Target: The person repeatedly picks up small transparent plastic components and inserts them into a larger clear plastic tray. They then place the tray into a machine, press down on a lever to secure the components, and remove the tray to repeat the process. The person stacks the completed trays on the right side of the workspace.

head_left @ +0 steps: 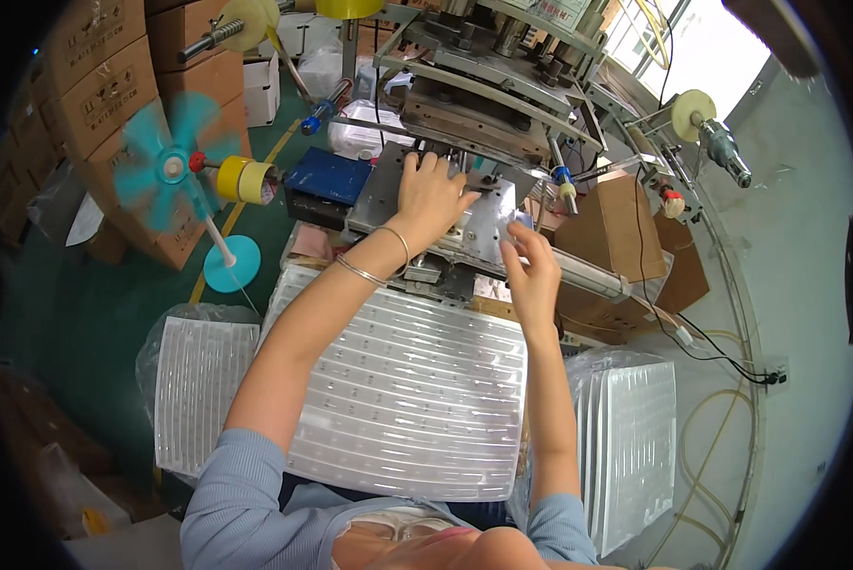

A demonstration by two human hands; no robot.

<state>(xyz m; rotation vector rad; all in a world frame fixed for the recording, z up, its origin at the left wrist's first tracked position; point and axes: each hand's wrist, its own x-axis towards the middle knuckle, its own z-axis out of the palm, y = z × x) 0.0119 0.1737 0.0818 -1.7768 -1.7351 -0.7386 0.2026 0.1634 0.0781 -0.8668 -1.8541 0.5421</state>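
Note:
My left hand [431, 198], with two thin bangles [362, 270] at its wrist, reaches over the metal work plate [492, 226] of a press machine. Its fingers are spread, and nothing shows in its grasp. Close to the plate's right edge, my right hand [536, 275] is raised with thumb and fingers apart, holding nothing that I can see. Below both hands lies a large white ribbed tray [407, 389], with small clear pieces in its rows. What lies beneath my left palm is hidden.
The press head [474, 119] hangs above the plate. A blue metal box [326, 177] stands left of it, beside tape rolls [244, 180] and a turquoise fan [172, 169]. Stacked white trays [635, 446] stand at right, another ribbed tray [198, 389] at left. Cartons [103, 81] rise behind.

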